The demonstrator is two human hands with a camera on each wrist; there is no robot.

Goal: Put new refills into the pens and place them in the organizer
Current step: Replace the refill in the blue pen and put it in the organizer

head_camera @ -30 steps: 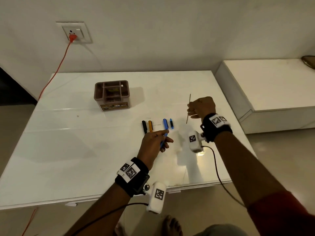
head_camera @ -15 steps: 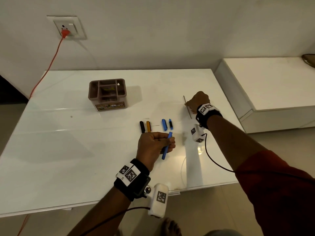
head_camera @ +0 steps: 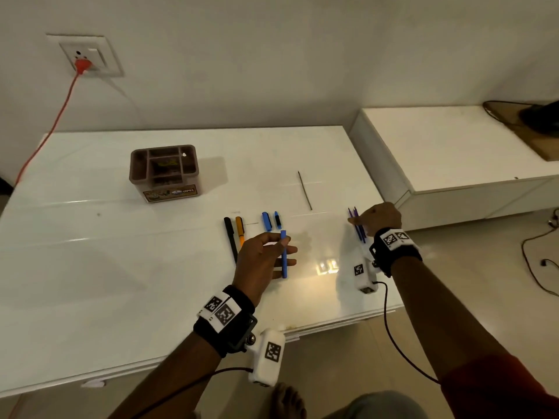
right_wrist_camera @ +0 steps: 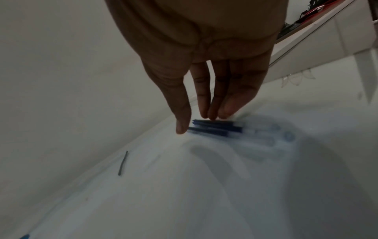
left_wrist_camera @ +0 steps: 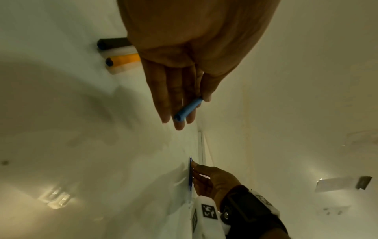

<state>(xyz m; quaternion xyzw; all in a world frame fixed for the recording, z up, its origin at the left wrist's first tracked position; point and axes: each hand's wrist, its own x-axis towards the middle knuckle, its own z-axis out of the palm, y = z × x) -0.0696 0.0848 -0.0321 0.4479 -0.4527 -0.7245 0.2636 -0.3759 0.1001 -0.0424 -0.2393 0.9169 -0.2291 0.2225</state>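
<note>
Fingers (left_wrist_camera: pixel 174 100) of left hand (head_camera: pixel 261 261) lie nearly straight with thumb pinching blue pen barrel (head_camera: pixel 284 255) against them, open end past the fingertips, held above table (head_camera: pixel 90 267) near its front edge. Right hand (head_camera: pixel 381 217) reaches down at table's right edge, fingers (right_wrist_camera: pixel 204 97) extended and loose, tips touching or just over the bundle of dark blue refills (right_wrist_camera: pixel 216 127) lying flat; contact unclear, nothing grasped. Single thin old refill (head_camera: pixel 305 190) lies alone behind, well apart. Black pen (head_camera: pixel 230 237), orange pen (head_camera: pixel 239 228), blue cap (head_camera: pixel 266 221) and small blue piece (head_camera: pixel 277 219) lie mid-table beside left hand. Brown organizer (head_camera: pixel 165 172) stands toward back left.
</note>
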